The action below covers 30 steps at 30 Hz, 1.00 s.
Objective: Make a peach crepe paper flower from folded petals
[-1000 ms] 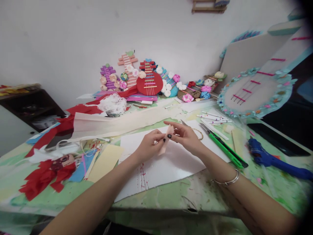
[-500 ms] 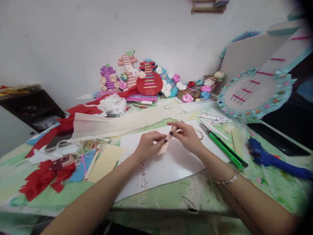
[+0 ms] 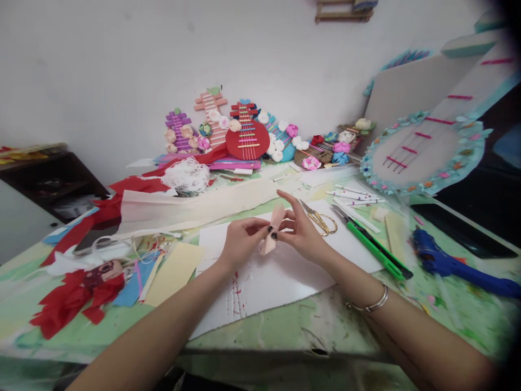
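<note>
A small strip of pale pink crepe paper [image 3: 268, 247] is pinched at its middle between my two hands, above a white board [image 3: 301, 277]. My left hand [image 3: 244, 239] grips it from the left with thumb and fingers closed. From the right, my right hand [image 3: 301, 231] presses its thumb and bent fingers on the paper, its index finger raised. The strip narrows at the pinch and flares at both ends. Gold-handled scissors [image 3: 323, 221] lie just beyond my right hand.
A green utility knife [image 3: 378, 247] and a blue glue gun [image 3: 435, 258] lie to the right. Paper scraps [image 3: 175, 271] and red crepe paper [image 3: 65, 304] are at left. Handmade paper instruments [image 3: 247, 138] stand along the wall; a large one [image 3: 427, 157] leans at right.
The pink paper, a flat folded strip before, is now gathered at its middle with flared ends. My right index finger has lifted, and the scissors show more fully.
</note>
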{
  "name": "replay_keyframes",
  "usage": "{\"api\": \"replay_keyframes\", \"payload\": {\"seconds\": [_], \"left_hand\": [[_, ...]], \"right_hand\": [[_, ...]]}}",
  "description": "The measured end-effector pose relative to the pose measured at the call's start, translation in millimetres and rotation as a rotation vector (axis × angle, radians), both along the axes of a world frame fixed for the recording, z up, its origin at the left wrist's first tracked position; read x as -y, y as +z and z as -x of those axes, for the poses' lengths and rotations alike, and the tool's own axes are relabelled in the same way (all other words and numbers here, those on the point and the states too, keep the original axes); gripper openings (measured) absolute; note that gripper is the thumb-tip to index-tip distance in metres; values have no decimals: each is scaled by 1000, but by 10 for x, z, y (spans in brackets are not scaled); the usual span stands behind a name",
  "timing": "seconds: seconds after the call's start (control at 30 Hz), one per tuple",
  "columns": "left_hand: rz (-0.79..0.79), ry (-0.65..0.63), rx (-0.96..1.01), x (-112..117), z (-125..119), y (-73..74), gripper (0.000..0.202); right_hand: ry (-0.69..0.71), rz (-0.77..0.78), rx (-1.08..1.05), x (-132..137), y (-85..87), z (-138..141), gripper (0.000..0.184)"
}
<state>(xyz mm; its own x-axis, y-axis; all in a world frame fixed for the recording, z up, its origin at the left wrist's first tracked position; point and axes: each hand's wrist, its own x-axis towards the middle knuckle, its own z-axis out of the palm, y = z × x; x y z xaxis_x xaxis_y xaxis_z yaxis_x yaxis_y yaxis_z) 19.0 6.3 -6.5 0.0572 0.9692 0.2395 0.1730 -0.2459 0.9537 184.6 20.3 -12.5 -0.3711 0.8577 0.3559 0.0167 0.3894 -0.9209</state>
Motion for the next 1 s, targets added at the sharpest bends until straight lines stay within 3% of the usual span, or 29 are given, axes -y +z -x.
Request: {"api": "replay_keyframes", "payload": {"seconds": [0.23, 0.4, 0.53, 0.73, 0.83, 1.0], "left_hand": [[76, 65, 229, -17, -20, 22, 22], [44, 82, 200, 2, -22, 25, 26], [-91, 106, 16, 10, -12, -16, 25], [-421, 80, -321, -18, 22, -92, 22], [-456, 74, -387, -40, 42, -96, 25], [-572, -18, -538, -90, 68, -85, 29]], "right_hand": [[-74, -28, -106, 18, 6, 55, 26], [-179, -57, -26, 29, -32, 63, 14], [-302, -212, 193, 53, -40, 62, 11], [-327, -389, 481, 109, -23, 97, 17], [-326, -360, 372, 103, -13, 87, 23], [-263, -342, 177, 48, 52, 4, 63]]}}
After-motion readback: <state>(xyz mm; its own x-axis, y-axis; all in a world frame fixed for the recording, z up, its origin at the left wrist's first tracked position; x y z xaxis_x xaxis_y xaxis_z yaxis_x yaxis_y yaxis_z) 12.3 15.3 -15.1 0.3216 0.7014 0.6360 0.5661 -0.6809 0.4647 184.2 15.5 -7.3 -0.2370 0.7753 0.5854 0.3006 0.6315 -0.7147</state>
